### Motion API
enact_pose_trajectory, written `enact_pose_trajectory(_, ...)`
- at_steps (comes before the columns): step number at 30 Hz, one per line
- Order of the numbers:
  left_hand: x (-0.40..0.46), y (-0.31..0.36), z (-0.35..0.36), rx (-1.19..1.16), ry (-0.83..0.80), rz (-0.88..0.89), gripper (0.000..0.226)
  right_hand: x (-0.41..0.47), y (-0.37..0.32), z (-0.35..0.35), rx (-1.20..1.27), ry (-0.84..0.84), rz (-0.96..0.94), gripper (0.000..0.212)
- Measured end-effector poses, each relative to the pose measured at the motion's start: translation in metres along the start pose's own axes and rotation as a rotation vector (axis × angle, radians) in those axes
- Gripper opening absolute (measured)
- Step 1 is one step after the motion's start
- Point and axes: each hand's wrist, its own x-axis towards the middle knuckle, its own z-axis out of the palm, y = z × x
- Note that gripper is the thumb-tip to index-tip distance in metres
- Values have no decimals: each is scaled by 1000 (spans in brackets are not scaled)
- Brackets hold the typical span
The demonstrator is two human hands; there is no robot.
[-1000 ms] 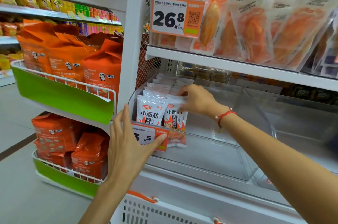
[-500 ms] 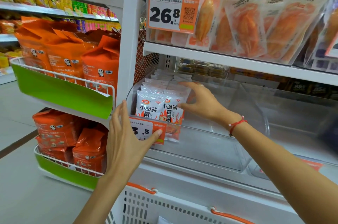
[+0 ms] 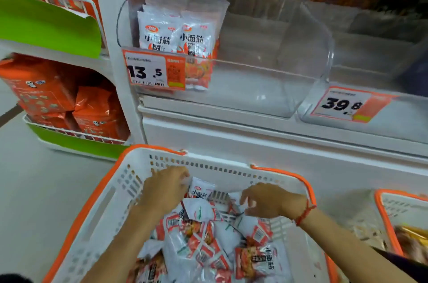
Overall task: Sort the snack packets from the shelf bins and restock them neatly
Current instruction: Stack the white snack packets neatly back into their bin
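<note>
Several white-and-red snack packets (image 3: 208,243) lie loose in a white basket with an orange rim (image 3: 97,204) below the shelf. My left hand (image 3: 165,190) is down in the basket, fingers curled on the top edge of an upright packet (image 3: 200,190) at the far wall. My right hand (image 3: 271,201), with a red string at the wrist, pinches the corner of another packet (image 3: 232,199). Up in the clear shelf bin (image 3: 305,56), two neat rows of the same packets (image 3: 176,35) stand at the left end, behind the 13.5 price tag (image 3: 154,69).
The bin's right part holds nothing. A second clear bin with a 39.8 tag (image 3: 347,104) sits to the right. Orange bags (image 3: 92,111) fill wire racks on the left. Another orange-rimmed basket (image 3: 398,213) stands at the right edge.
Both hands left the shelf bin and price tag and dropped into the basket. The view tilted down, and each hand now has a loose packet in its fingers.
</note>
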Motion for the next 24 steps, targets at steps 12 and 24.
enact_pose_trajectory(12,-45,-58,125,168,-224,135,66,60,27,168,89,293,282,49)
enact_pose_trajectory(24,-21,35,54,-1154,-378,-488,68,10,-8,47,1829,132,-64,35)
